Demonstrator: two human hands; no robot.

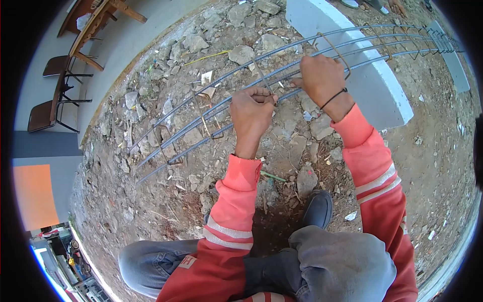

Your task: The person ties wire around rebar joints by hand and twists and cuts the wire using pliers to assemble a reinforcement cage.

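Several long steel bars (201,109) run from the lower left to the upper right, with bent wire-like stirrups (203,118) around them. My left hand (251,113) is at the middle of the bars, its fingers curled in a pinch beside an upright stirrup (261,75); what lies between the fingertips is too small to make out. To its right, my right hand (324,83) bends over the bars, fingers curled down and mostly hidden, thumb pointing left. A dark band circles the right wrist.
A pale slab (372,85) lies under the bars at the right, another (455,65) farther off. Rubble and stones (307,181) cover the ground. Brown chairs (43,110) and a wooden table (83,30) stand at the upper left. Another person's hand (397,7) shows at the top right.
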